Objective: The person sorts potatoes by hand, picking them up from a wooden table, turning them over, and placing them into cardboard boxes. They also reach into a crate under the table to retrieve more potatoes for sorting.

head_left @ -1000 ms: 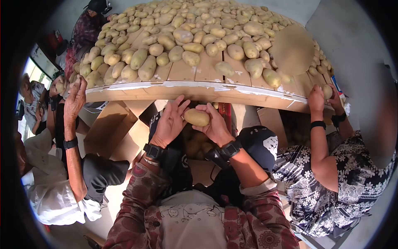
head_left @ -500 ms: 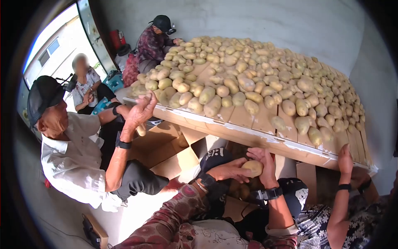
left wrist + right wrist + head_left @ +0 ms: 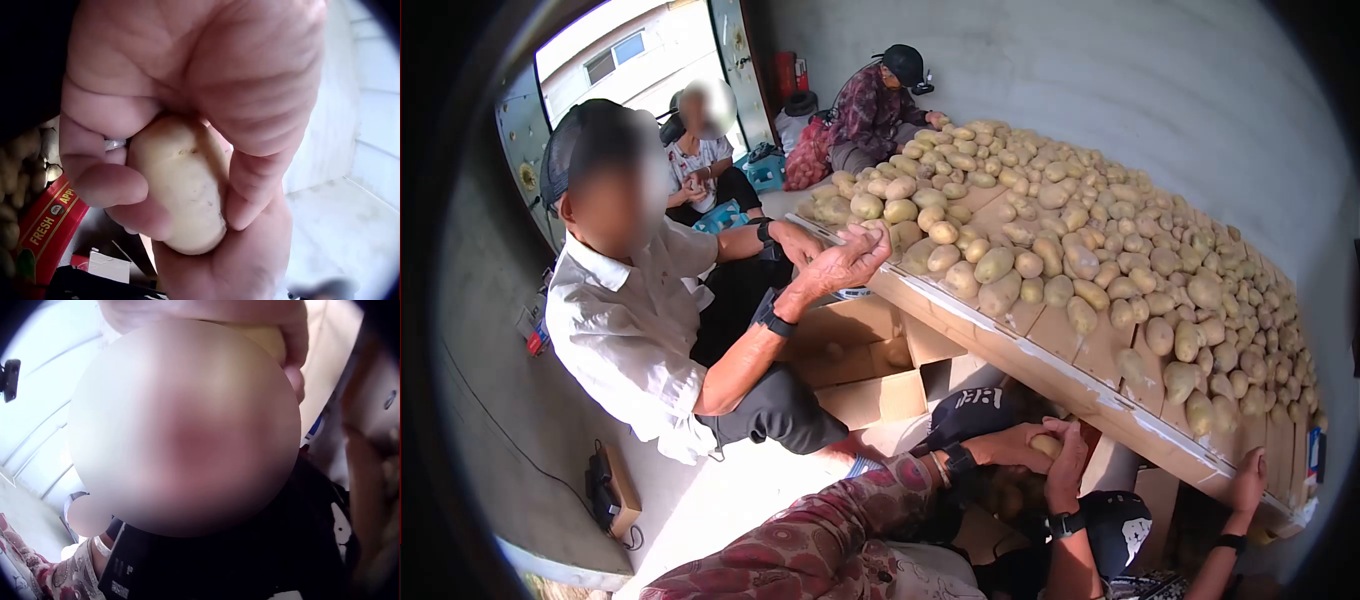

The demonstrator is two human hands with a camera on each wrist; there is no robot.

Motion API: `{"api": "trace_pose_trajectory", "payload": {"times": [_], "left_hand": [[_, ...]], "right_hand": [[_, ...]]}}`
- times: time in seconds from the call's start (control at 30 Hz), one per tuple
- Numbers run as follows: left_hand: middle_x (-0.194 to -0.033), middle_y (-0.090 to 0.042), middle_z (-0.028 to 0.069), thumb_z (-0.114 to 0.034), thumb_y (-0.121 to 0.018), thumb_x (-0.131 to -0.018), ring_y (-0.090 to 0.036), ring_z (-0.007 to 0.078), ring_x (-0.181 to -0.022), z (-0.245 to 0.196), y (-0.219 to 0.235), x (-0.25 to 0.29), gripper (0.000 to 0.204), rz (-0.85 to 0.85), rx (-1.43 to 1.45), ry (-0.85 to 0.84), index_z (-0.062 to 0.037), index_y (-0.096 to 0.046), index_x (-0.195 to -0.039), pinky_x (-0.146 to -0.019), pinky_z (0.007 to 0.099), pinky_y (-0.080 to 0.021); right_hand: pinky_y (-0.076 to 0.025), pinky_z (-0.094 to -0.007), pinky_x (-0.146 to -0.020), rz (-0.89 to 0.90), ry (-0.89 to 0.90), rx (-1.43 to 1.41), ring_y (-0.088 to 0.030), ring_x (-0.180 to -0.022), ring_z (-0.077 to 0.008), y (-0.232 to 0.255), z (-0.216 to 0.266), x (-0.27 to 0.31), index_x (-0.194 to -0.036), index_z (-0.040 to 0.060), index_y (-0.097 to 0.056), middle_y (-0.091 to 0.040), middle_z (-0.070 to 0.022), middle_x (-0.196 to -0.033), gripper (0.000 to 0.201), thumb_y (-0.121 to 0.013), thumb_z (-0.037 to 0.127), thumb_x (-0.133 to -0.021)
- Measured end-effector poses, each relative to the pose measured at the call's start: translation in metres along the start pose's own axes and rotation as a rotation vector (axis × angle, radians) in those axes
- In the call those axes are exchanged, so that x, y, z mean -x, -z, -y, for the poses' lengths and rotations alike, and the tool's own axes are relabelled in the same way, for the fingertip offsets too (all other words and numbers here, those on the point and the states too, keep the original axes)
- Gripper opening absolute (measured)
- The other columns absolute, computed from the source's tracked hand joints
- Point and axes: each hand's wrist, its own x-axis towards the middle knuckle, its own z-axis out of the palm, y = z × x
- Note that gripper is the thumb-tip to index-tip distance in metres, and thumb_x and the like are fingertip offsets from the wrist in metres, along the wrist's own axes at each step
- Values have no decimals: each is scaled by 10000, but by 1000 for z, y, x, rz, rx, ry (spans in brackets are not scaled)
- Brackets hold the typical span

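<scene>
In the head view my left hand (image 3: pixel 1012 447) and my right hand (image 3: pixel 1064 478) meet low at the front edge of the potato-covered table, with one potato (image 3: pixel 1047 446) between them. The left wrist view shows the pale, smooth potato (image 3: pixel 181 194) close up, my left thumb on one side and curled fingers on the other. Below it lies the right palm (image 3: pixel 250 265), against the potato's lower end. In the right wrist view a blurred patch hides most of the hands; bent fingers (image 3: pixel 297 340) wrap a yellowish bit of potato at the top.
Many potatoes (image 3: pixel 1090 260) cover the cardboard-topped table (image 3: pixel 1040 385). Open cardboard boxes (image 3: pixel 880 397) stand under its edge. A person in a white shirt (image 3: pixel 625 340) sits at left, another person's hand (image 3: pixel 1250 480) is at right, and others sit further back. A red printed carton (image 3: pixel 53 234) lies below.
The head view has swung left, so the table appears tilted and more of the left neighbour shows. My left hand has closed in from beside the potato to grip it along with the right.
</scene>
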Motion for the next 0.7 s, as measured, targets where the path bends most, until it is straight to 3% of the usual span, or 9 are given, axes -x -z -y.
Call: {"api": "trace_pose_trajectory", "payload": {"times": [0.03, 0.07, 0.13, 0.2, 0.27, 0.33, 0.5, 0.67, 0.7], "left_hand": [[-694, -519, -38, -258, -669, -780, -447, 30, -545, 12, 2, -5, 274, 2, -30, 63, -97, -568, -978, -460, 171, -334], [-687, -521, -37, -264, -669, -770, -445, 29, -534, 17, 4, -9, 292, 11, -61, 129, -102, -572, -991, -454, 169, -330], [-696, -531, -33, -294, -678, -749, -457, 36, -546, 11, 8, -8, 330, -3, -11, 159, -103, -580, -999, -455, 174, -342], [-719, -543, -27, -323, -692, -729, -472, 43, -581, 16, 11, -7, 372, 11, 38, 183, -97, -587, -1004, -473, 183, -356], [-738, -537, -31, -290, -695, -741, -465, 38, -590, 5, 12, -1, 378, 27, 58, 163, -99, -566, -1041, -484, 179, -350], [-771, -517, -33, -240, -698, -756, -449, 39, -601, 5, 12, 2, 434, 66, 164, 146, -99, -511, -1122, -518, 180, -354], [-923, -559, 32, -189, -619, -806, -528, 89, -724, 3, 18, 2, 445, -53, 434, 81, -107, -445, -1208, -561, 230, -423], [-1018, -558, 49, -106, -575, -816, -563, 122, -838, -2, 32, -10, 488, -18, 467, 29, -107, -405, -1273, -676, 269, -463], [-1014, -558, 58, -56, -542, -798, -557, 126, -849, 11, 34, 6, 527, -2, 496, 60, -115, -385, -1297, -675, 269, -461]], "right_hand": [[-428, -252, -869, 57, -39, -268, -535, -1005, -184, -31, 87, 4, -1104, 21, -520, -572, -105, -1057, 241, -396, 178, -970], [-422, -258, -833, -71, -51, -310, -546, -946, -186, -40, 102, 2, -1097, 28, -528, -576, -113, -1015, 206, -443, 142, -947], [-419, -275, -850, -65, -60, -265, -546, -961, -196, -35, 92, 3, -1093, 27, -533, -576, -121, -1031, 247, -416, 190, -950], [-413, -308, -884, -11, 14, 22, -544, -991, -216, 2, -22, -9, -1086, 25, -543, -576, -135, -1064, 344, -363, 287, -954], [-406, -341, -918, -56, 168, 792, -543, -1021, -237, 63, -222, -17, -1079, 24, -553, -577, -150, -1097, 451, -309, 384, -959], [-400, -374, -953, -152, -48, 1290, -542, -1051, -257, 116, -381, -19, -1071, 22, -563, -577, -164, -1129, 563, -256, 481, -963], [-417, -353, -876, -301, -134, 1055, -509, -1089, -248, 101, -372, -24, -1174, 17, -483, -534, -153, -1189, 549, -334, 493, -945], [-461, -324, -774, -389, -52, 1167, -597, -869, -195, 89, -348, -40, -1045, 37, -556, -629, -103, -968, 442, -393, 436, -949], [-472, -283, -721, -418, -160, 1239, -600, -832, -162, 95, -354, -25, -1058, 42, -557, -631, -85, -948, 406, -427, 410, -947]]}}
